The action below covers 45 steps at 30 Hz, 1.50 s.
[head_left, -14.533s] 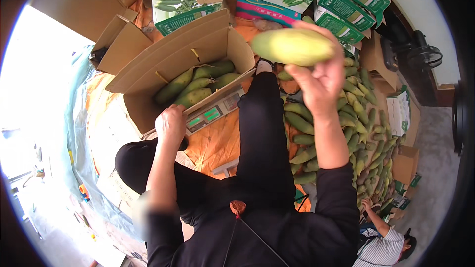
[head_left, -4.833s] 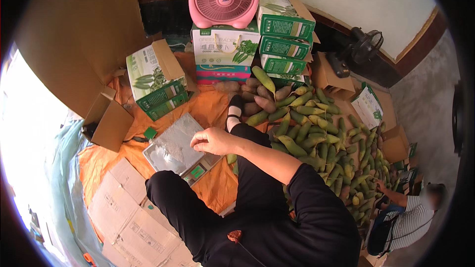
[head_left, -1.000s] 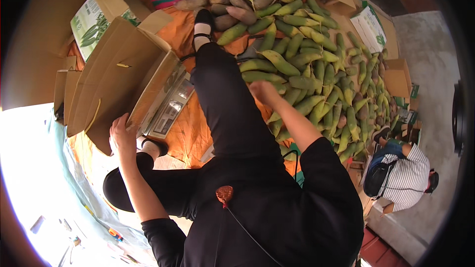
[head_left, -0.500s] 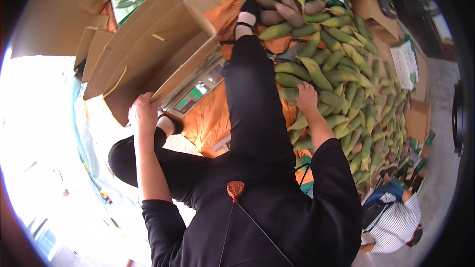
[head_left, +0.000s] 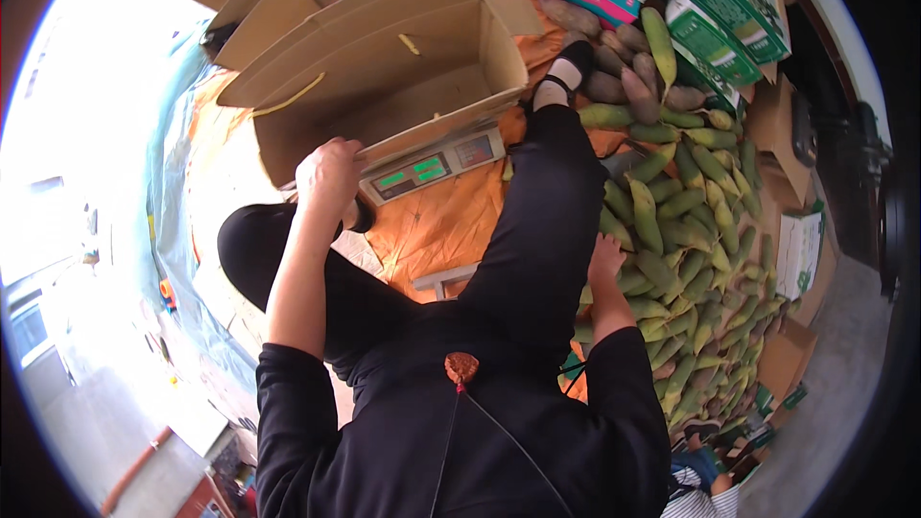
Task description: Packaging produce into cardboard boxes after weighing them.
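My left hand (head_left: 329, 175) is closed on the near wall of an upright, open cardboard box (head_left: 384, 86) with yellow cord handles. Bare brown cardboard shows inside it. Directly below its near side is a digital scale (head_left: 436, 165) with a lit green display; the box appears to stand on it. My right hand (head_left: 606, 257) is beside my right thigh, at the left edge of a large pile of green radishes (head_left: 681, 230). Its fingers curl over a green radish, which is mostly hidden beneath them.
Several purplish roots (head_left: 604, 75) lie beyond the green ones, near my foot. Printed green-and-white cartons (head_left: 734, 0) stand at the back right. An orange sheet (head_left: 432, 230) covers the ground between my legs. At the lower right is a person in a striped shirt (head_left: 705, 502).
My view has turned, so the box and scale sit further right in it. My left hand keeps hold of the box wall. The right hand has shifted slightly toward my thigh.
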Motion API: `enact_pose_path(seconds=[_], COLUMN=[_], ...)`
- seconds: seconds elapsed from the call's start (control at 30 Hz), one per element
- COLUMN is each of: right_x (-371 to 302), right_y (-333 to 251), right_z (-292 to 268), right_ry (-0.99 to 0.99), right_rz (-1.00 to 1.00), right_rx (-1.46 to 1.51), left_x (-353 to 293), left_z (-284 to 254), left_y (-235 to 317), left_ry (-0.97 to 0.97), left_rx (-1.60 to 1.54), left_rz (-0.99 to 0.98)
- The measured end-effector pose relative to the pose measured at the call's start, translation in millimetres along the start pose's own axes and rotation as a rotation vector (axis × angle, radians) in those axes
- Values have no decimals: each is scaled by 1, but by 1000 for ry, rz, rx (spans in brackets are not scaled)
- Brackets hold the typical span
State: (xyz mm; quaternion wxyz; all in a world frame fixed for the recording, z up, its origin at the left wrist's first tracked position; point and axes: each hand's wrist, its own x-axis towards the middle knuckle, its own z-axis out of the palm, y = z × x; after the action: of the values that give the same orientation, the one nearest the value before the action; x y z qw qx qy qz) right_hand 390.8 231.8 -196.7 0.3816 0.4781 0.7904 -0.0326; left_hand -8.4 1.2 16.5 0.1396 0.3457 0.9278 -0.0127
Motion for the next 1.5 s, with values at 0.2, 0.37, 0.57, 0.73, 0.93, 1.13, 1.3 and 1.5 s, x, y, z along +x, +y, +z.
enact_pose_path(seconds=[0.2,0.37,0.57,0.73,0.93,1.13,1.3,1.5], right_x=[-3,15,-49,-105,-92,-49,-38,-43], right_y=[32,80,26,-71,-210,-282,-308,-293], right_z=[-24,-81,-282,-387,-389,-344,-328,-339], right_ry=[71,465,815,785,658,477,256,220], right_rz=[158,-8,-600,-1119,-1187,-898,-697,-846], right_rx=[288,777,1080,976,474,30,-202,134], left_x=[-3,-4,-5,-2,-2,5,2,4], left_z=[3,3,7,7,8,8,2,-8], left_y=[-5,-3,-8,-8,-12,-6,-9,1], left_ry=[62,67,103,44,39,36,-27,-61], left_rx=[-93,-116,-141,-128,-112,-77,-61,-81], left_rz=[9,45,69,36,18,69,-18,-51])
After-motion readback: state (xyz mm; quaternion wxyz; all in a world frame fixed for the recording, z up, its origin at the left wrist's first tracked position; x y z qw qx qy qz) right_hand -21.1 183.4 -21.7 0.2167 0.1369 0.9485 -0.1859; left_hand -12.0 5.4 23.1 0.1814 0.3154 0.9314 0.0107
